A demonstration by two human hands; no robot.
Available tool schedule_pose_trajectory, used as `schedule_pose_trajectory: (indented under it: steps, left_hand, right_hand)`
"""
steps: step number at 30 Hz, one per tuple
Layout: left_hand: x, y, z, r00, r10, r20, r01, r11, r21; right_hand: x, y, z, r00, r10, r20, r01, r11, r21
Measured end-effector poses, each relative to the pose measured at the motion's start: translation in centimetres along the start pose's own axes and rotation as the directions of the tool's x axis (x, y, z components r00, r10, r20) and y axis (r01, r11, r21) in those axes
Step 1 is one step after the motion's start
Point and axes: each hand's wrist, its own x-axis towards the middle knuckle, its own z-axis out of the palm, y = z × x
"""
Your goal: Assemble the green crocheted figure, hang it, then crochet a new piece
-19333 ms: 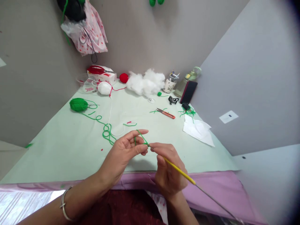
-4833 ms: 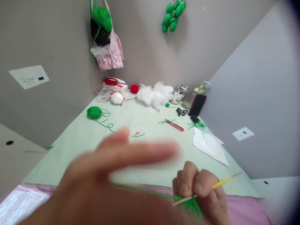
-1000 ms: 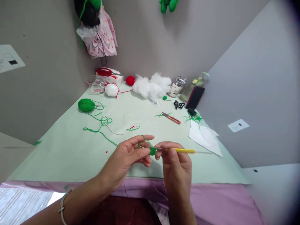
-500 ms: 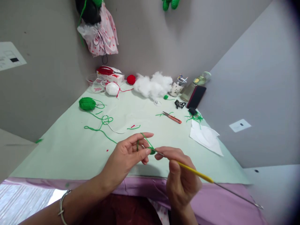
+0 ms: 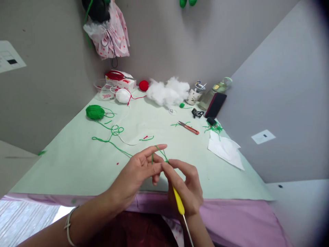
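Observation:
My left hand (image 5: 145, 166) is near the middle front of the table, with green yarn (image 5: 152, 158) looped over its raised index finger. Its thumb and fingers pinch a small green piece, mostly hidden now by the fingertips. My right hand (image 5: 186, 183) holds a crochet hook (image 5: 178, 200) with a yellow grip, and its fingertips meet those of my left hand at the piece. The hook's metal tip rises beside the taut yarn. A strand runs back to the green yarn ball (image 5: 95, 112) at the left.
Orange thread snips (image 5: 189, 128), a black clip (image 5: 197, 113) and a white sheet (image 5: 225, 151) lie at the right. White stuffing (image 5: 167, 92), a red ball (image 5: 143, 85), a white ball (image 5: 123, 96), a pen cup (image 5: 194, 95), a bottle and a phone (image 5: 216, 105) stand farther back.
My right hand has moved left and turned, so the hook's handle points down toward me instead of out to the right. The green piece is now mostly covered by fingertips.

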Motion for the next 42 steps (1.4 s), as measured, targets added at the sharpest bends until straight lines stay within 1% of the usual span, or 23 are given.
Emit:
schedule_pose_trajectory:
  steps: [2, 3, 5, 7, 8, 9, 10, 12, 14, 16, 18, 20, 22, 23, 25, 27, 29, 33, 36, 38, 39, 40, 42]
  left_hand:
    - [0.0, 0.3, -0.2, 0.997, -0.073, 0.018, 0.074, 0.995, -0.064]
    - [0.0, 0.5, -0.3, 0.997, -0.079, 0.019, 0.081, 0.994, -0.079]
    - [-0.1, 0.7, -0.3, 0.999, -0.044, 0.012, 0.045, 0.996, -0.071]
    - [-0.2, 0.7, -0.1, 1.000, -0.008, 0.021, 0.009, 1.000, -0.019]
    - [-0.2, 0.6, 0.0, 1.000, 0.008, 0.023, -0.008, 1.000, 0.015]
    - [-0.3, 0.4, 0.2, 0.999, 0.028, 0.018, -0.029, 0.998, 0.048]
    - [-0.3, 0.2, 0.4, 0.999, 0.049, 0.005, -0.049, 0.996, 0.077]
    - [-0.2, -0.2, 0.6, 0.996, 0.079, -0.034, -0.076, 0.993, 0.096]
    - [0.1, -0.5, 0.6, 0.998, 0.047, -0.035, -0.046, 0.998, 0.049]
    - [0.4, -0.5, 0.4, 0.999, -0.044, 0.003, 0.044, 0.999, -0.028]
    - [0.6, -0.4, 0.0, 0.995, -0.100, 0.023, 0.102, 0.992, -0.080]
    - [0.8, -0.3, -0.1, 0.996, -0.086, 0.001, 0.086, 0.993, -0.082]
    - [0.7, -0.2, -0.1, 0.999, -0.037, -0.022, 0.036, 0.999, -0.040]
    - [0.6, -0.2, 0.0, 1.000, -0.018, -0.025, 0.017, 1.000, -0.015]
    - [0.4, -0.3, 0.3, 1.000, 0.005, -0.026, -0.005, 1.000, 0.015]
    - [0.3, -0.4, 0.4, 1.000, 0.000, -0.021, 0.000, 1.000, 0.017]
    - [0.2, -0.4, 0.3, 1.000, -0.015, -0.019, 0.015, 1.000, 0.007]
    - [0.2, -0.1, 0.3, 1.000, -0.029, -0.002, 0.029, 0.999, -0.016]
    - [0.1, 0.1, 0.5, 1.000, -0.025, -0.012, 0.025, 0.999, -0.023]
    - [0.0, 0.2, 0.6, 1.000, -0.019, -0.019, 0.019, 1.000, -0.015]
    - [0.0, 0.2, 0.6, 1.000, -0.014, -0.025, 0.014, 1.000, -0.003]
    - [0.0, 0.1, 0.6, 0.999, -0.004, -0.033, 0.004, 1.000, 0.018]
    - [-0.1, 0.0, 0.6, 0.998, 0.039, -0.051, -0.035, 0.996, 0.082]
  right_hand:
    - [0.5, -0.2, 0.0, 0.989, 0.142, -0.032, -0.137, 0.981, 0.136]
    - [0.9, -0.4, -0.1, 0.970, 0.241, -0.036, -0.226, 0.944, 0.241]
    - [1.6, -0.5, -0.1, 0.915, 0.401, -0.033, -0.344, 0.823, 0.451]
    - [2.1, -0.5, -0.1, 0.882, 0.471, -0.006, -0.385, 0.727, 0.569]
    - [2.2, -0.6, 0.0, 0.883, 0.468, 0.017, -0.391, 0.716, 0.579]
    - [2.1, -0.6, 0.1, 0.891, 0.452, 0.034, -0.393, 0.733, 0.555]
    - [2.0, -0.7, 0.3, 0.906, 0.422, 0.040, -0.383, 0.775, 0.503]
    - [1.5, -0.9, 0.5, 0.946, 0.324, 0.002, -0.304, 0.887, 0.348]
    - [1.0, -0.9, 0.6, 0.975, 0.212, -0.067, -0.196, 0.962, 0.191]
    - [0.8, -0.8, 0.5, 0.978, 0.182, -0.105, -0.168, 0.977, 0.133]
    - [1.0, -0.6, 0.3, 0.949, 0.297, -0.106, -0.268, 0.937, 0.226]
    - [1.4, -0.3, 0.1, 0.891, 0.449, -0.063, -0.386, 0.825, 0.413]
    - [1.8, -0.1, 0.0, 0.850, 0.527, 0.012, -0.446, 0.707, 0.548]
    - [1.9, -0.1, 0.1, 0.846, 0.531, 0.056, -0.462, 0.677, 0.573]
    - [2.0, -0.1, 0.2, 0.847, 0.522, 0.102, -0.483, 0.673, 0.561]
    - [1.8, -0.1, 0.3, 0.844, 0.527, 0.097, -0.488, 0.682, 0.544]
    - [1.6, -0.1, 0.4, 0.833, 0.547, 0.084, -0.490, 0.659, 0.570]
    - [1.3, 0.4, 0.4, 0.807, 0.579, 0.115, -0.489, 0.549, 0.678]
    - [1.3, 0.6, 0.3, 0.802, 0.580, 0.146, -0.481, 0.481, 0.733]
    - [1.4, 0.6, 0.1, 0.810, 0.563, 0.161, -0.477, 0.475, 0.740]
    - [1.4, 0.5, -0.1, 0.818, 0.552, 0.159, -0.476, 0.496, 0.727]
    - [1.5, 0.4, -0.3, 0.827, 0.541, 0.150, -0.476, 0.535, 0.697]
    - [1.4, 0.2, -0.8, 0.864, 0.493, 0.104, -0.452, 0.667, 0.592]
